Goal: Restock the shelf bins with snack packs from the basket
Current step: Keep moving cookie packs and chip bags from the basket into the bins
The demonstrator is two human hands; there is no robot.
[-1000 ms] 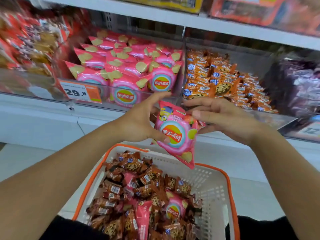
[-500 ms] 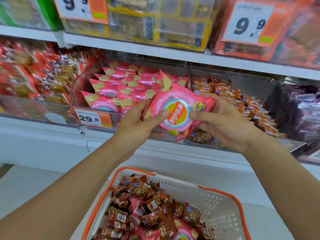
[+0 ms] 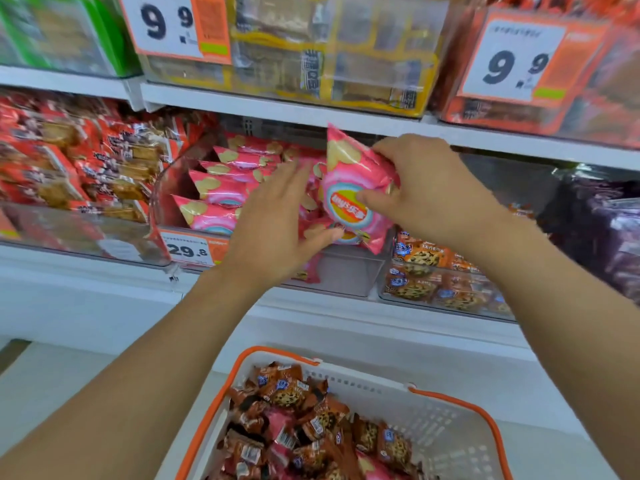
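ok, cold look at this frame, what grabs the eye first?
The glossy pink chip pack, gripped by the right hand in front of the clear shelf bin of matching pink packs; the left hand is open beside it. Next, the big 9.9 price tags on the shelf above, and the white orange-rimmed basket of brown cookie packs at bottom.

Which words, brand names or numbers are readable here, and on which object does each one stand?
"9.9": upper left price tag.
"9.9": upper right price tag.
"29.8": price tag on the pink bin's front.
"Lay's", upside down: pink chip bag gripped by the right hand.
Cookie packs: print too blurred.
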